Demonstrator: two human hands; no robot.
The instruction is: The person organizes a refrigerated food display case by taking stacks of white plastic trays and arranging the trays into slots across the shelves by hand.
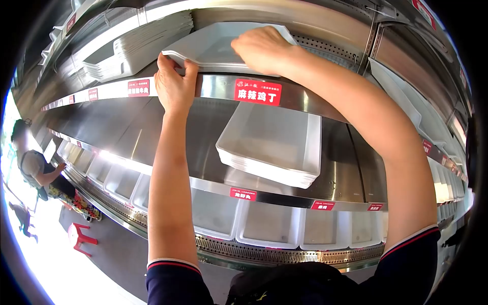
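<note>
On the top shelf, white plastic trays (pixel 213 43) lie nested in a low stack. My left hand (pixel 173 84) is closed on their near left corner, thumb and fingers apart along the rim. My right hand (pixel 267 50) is curled over the inside of the same stack toward its right end. Its fingertips are turned down and hidden, so I cannot tell what they pinch, if anything. Just below my hands, a red label (pixel 257 92) with white characters sits on the shelf's front edge.
A taller stack of white trays (pixel 137 46) stands to the left on the top shelf. Another tray stack (pixel 277 145) rests on the middle shelf. White bins (pixel 268 226) line the bottom shelf. At far left are a person (pixel 38 168) and a red stool (pixel 81 238).
</note>
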